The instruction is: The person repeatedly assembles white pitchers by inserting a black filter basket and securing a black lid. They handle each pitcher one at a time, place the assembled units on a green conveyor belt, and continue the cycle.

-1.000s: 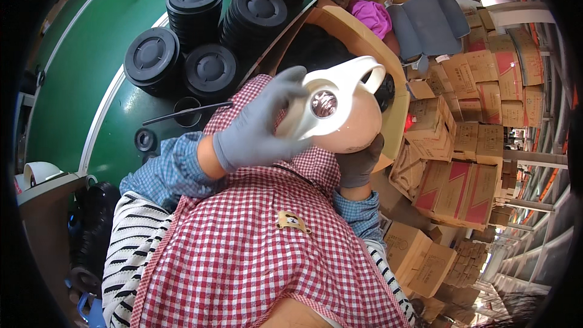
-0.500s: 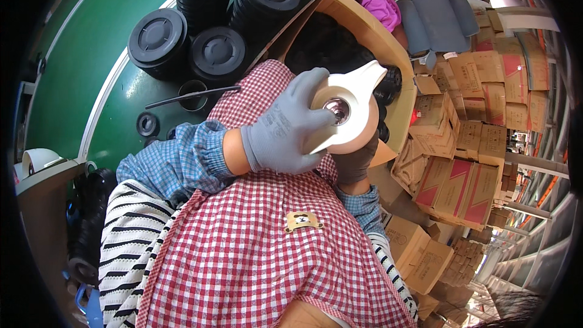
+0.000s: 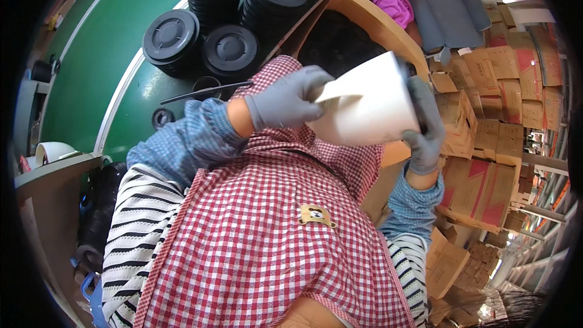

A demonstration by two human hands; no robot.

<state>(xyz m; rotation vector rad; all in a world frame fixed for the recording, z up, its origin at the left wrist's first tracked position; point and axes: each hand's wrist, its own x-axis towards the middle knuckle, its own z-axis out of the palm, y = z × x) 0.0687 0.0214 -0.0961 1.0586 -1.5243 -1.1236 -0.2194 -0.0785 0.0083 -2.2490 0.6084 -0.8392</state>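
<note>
A white jug-shaped vessel (image 3: 370, 106) is held tilted on its side above my lap. My left hand (image 3: 288, 98), in a grey glove, closes on its left end, where a white projecting part meets the body; the fingertips are partly hidden. My right hand (image 3: 425, 127), also gloved, grips the opposite end, with the thumb on the white wall. Something dark shows at that end beside the right fingers, and I cannot make out whether it belongs to the vessel. The vessel's opening is turned out of sight.
Stacks of round black lids or bases (image 3: 231, 50) stand on the green table (image 3: 79, 79) at the left. A black rod (image 3: 203, 92) and a small black ring (image 3: 162, 118) lie nearer. An open cardboard box (image 3: 364, 9) holds dark parts. Brown cartons (image 3: 480, 188) are piled at the right.
The vessel has turned from showing its round opening to showing its side. My right hand has come out from beneath it to its right end; my left hand has shifted slightly.
</note>
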